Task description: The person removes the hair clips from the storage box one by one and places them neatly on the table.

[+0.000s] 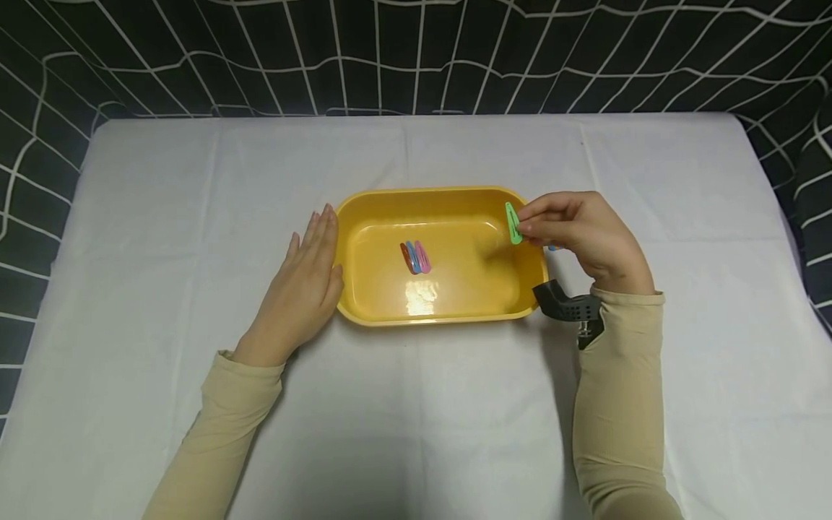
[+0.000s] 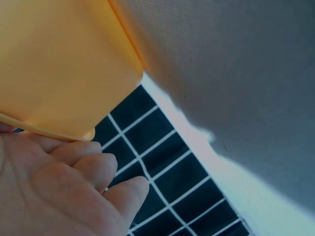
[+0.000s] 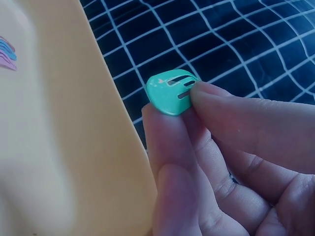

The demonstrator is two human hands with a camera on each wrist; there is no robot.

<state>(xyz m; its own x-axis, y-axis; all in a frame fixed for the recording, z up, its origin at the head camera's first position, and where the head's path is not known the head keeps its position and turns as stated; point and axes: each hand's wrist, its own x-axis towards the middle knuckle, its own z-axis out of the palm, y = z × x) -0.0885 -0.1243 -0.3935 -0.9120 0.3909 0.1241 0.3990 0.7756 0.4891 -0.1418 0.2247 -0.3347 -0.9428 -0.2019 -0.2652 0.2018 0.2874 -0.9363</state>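
From the head camera, we look down on a yellow tray (image 1: pixel 468 289), oblong with rounded corners, lying lengthwise across a white tablecloth (image 1: pixel 416 404). We see the right hand (image 1: pixel 598 238) pinching a bright green hair clip (image 1: pixel 512 230) between thumb and fingers, above the right end of the tray and near its far corner. The right wrist view shows the same pinch close up: the thumb tip presses one side of the clip, with fingertips behind it, and its slots are visible.

Left of the tray's middle, on its floor, we find three more clips side by side, slightly slanted: a red clip (image 1: pixel 406 258), a blue clip (image 1: pixel 413 258) and a pink clip (image 1: pixel 422 257).

The left hand (image 1: pixel 299 285) lies along the left end of the tray, its fingers straight and close together and its thumb at the rim. Just past the right end, we make out a small blue and orange object (image 1: pixel 553 248), mostly hidden by the right hand. Both arms wear beige sleeves (image 1: pixel 620 397), and a black strap (image 1: pixel 567 305) shows at the right wrist. Beyond the table hangs dark fabric (image 1: pixel 396 87) with white grid lines
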